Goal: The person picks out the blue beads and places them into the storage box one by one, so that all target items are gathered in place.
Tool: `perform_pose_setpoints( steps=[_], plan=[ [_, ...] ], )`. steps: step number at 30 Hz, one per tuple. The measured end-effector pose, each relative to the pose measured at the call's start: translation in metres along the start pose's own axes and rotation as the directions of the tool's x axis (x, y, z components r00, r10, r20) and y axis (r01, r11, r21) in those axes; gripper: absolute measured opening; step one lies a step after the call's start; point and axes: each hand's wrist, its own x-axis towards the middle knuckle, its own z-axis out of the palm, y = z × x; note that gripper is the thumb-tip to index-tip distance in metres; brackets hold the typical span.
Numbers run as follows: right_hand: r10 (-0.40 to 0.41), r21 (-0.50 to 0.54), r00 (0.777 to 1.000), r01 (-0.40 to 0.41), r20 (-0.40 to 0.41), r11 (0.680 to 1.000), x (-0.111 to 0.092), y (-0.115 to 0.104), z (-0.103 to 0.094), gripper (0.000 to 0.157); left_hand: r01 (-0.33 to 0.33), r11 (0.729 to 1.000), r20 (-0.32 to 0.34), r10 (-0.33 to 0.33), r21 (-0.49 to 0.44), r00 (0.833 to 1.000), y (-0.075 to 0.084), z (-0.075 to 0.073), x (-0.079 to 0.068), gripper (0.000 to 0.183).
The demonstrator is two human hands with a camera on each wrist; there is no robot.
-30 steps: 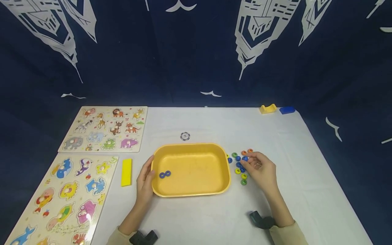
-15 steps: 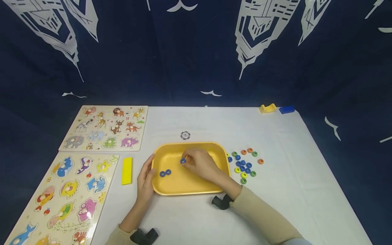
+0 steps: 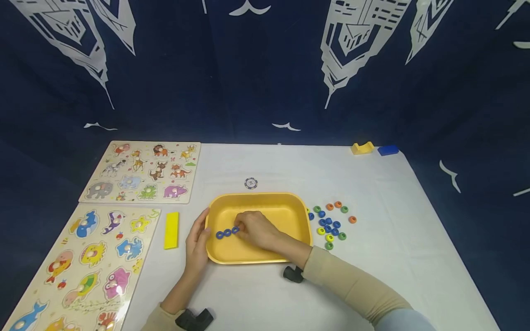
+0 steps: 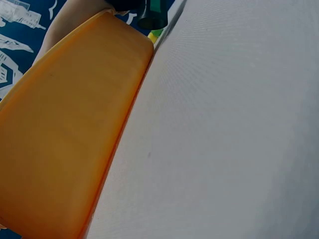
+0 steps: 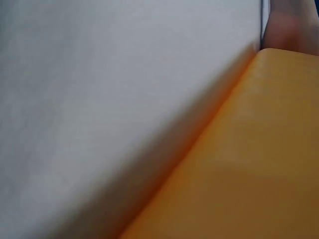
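Observation:
A yellow tray [image 3: 265, 257] lies on the white table, its outer wall [image 4: 75, 129] filling much of the left wrist view. At its left end my left hand [image 3: 196, 246] holds the rim, the thumb on the edge and the fingers along the outside. My right hand [image 3: 258, 232] reaches into the tray and pinches a blue bead [image 3: 235, 230] low over the floor. That bead is right beside two other blue ring beads [image 3: 223, 233], forming a short row. In the right wrist view the tray's wall [image 5: 249, 164] shows, while the pinching fingers are hidden.
Loose blue, green, yellow and orange beads [image 3: 329, 225] lie right of the tray. A poker chip [image 3: 250, 183] sits behind it. A yellow block [image 3: 171, 231] and two animal puzzle boards [image 3: 141, 172] are at left. Yellow [image 3: 362, 148] and blue blocks [image 3: 388, 150] stand far back right.
My right hand has gone from the loose beads on the right into the tray, carrying a blue bead leftward and down to the row. The left hand has stayed at the rim.

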Motion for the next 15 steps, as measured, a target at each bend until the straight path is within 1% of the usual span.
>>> perform_pose_setpoints(
  steps=[3, 5, 7, 9, 10, 12, 13, 15],
  plan=[
    [0.000, 0.036, 1.000, 0.000, -0.002, 0.999, -0.003, -0.001, -0.002, 0.016, -0.015, 1.000, 0.001, 0.015, -0.001, 1.000, -0.001, 0.001, -0.001, 0.046],
    [-0.017, 0.031, 0.999, 0.019, -0.040, 0.999, -0.008, -0.002, -0.006, 0.019, -0.031, 0.999, -0.001, 0.031, -0.005, 1.000, -0.002, 0.001, -0.001, 0.046],
    [-0.045, 0.011, 0.992, 0.046, -0.116, 0.999, -0.015, -0.002, -0.012, 0.020, -0.038, 0.999, -0.002, 0.038, -0.006, 0.999, -0.002, 0.001, -0.002, 0.046],
    [-0.069, -0.006, 0.972, 0.070, -0.225, 0.998, -0.026, 0.000, -0.019, 0.020, -0.031, 0.999, -0.005, 0.031, -0.009, 0.999, -0.002, 0.001, -0.002, 0.046],
    [-0.079, 0.003, 0.955, 0.084, -0.285, 0.996, -0.031, 0.002, -0.023, 0.019, -0.028, 1.000, -0.005, 0.028, -0.009, 1.000, -0.002, 0.001, -0.002, 0.046],
    [-0.095, 0.041, 0.909, 0.122, -0.405, 0.992, -0.045, 0.010, -0.031, 0.019, -0.017, 1.000, -0.006, 0.017, -0.009, 1.000, 0.001, 0.001, -0.002, 0.046],
    [-0.097, 0.059, 0.880, 0.140, -0.464, 0.988, -0.053, 0.016, -0.035, 0.018, -0.011, 1.000, -0.007, 0.011, -0.012, 1.000, 0.003, 0.002, -0.003, 0.046],
    [-0.093, 0.085, 0.812, 0.172, -0.576, 0.981, -0.069, 0.031, -0.044, 0.019, -0.006, 1.000, -0.010, 0.006, -0.011, 1.000, 0.008, 0.003, -0.003, 0.046]
  ],
)
